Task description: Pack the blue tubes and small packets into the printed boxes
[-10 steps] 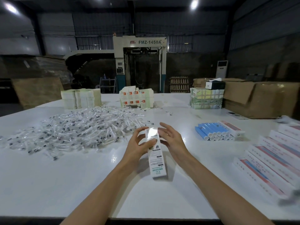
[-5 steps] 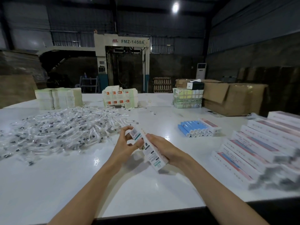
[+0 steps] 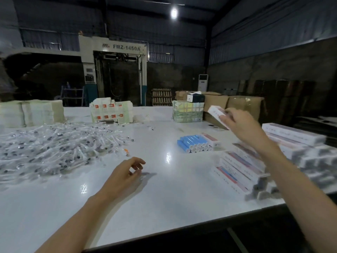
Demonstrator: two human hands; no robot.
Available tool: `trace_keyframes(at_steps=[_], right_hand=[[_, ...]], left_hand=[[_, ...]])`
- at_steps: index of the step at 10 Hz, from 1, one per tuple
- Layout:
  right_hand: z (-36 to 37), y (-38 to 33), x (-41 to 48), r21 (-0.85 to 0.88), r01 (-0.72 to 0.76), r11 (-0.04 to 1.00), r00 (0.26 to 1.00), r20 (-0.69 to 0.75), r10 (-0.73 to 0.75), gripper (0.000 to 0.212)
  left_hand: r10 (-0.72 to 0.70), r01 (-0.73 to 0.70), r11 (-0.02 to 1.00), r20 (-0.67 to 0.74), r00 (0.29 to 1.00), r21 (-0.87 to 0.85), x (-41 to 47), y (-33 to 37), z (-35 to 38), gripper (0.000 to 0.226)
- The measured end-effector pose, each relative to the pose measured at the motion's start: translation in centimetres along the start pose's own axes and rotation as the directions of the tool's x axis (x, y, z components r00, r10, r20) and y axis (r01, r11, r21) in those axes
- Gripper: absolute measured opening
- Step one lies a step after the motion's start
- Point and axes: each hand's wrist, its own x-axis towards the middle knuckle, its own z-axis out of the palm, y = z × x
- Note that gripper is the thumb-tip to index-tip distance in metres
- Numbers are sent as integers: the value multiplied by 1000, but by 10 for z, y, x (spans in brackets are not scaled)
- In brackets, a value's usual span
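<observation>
White table [image 3: 164, 207] up close; left hand [image 3: 125, 175] hovers over it, fingers loosely curled, nothing in them; blue tubes [image 3: 191, 141] lie past that; right hand [image 3: 242, 125] grips a printed box [image 3: 216, 113] up in the air, beyond them.

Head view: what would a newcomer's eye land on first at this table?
First, the huge heap of clear packets spread over the left side of the table. Next, the right hand, raised at the right and gripping a printed box above the stacked boxes along the right edge. Between them lies a neat row of blue tubes.
</observation>
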Motion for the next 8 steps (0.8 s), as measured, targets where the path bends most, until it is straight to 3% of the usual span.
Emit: trace_keyframes(at_steps=[1, 2, 3, 4, 7, 8], right_hand=[[-36, 46, 8, -397, -42, 917, 999, 15, 52, 44], [-51, 78, 4, -572, -60, 818, 996, 14, 83, 42], [-52, 93, -10, -624, -78, 778, 987, 60, 147, 40], [-45, 112, -17, -704, -11, 710, 996, 56, 71, 42], [-42, 110, -12, -762, -32, 647, 994, 46, 104, 35], [-29, 87, -1, -710, 15, 704, 1000, 2, -19, 32]], left_hand=[[15, -14, 1000, -5, 1000, 22, -2, 3, -2, 28], [14, -15, 999, 18, 1000, 40, -2, 4, -2, 28], [22, -23, 998, 27, 999, 51, -2, 3, -2, 28], [20, -21, 998, 20, 1000, 53, -2, 2, -1, 30], [14, -15, 999, 24, 1000, 47, -3, -2, 0, 31], [-4, 3, 1000, 13, 1000, 26, -1, -3, 3, 33]])
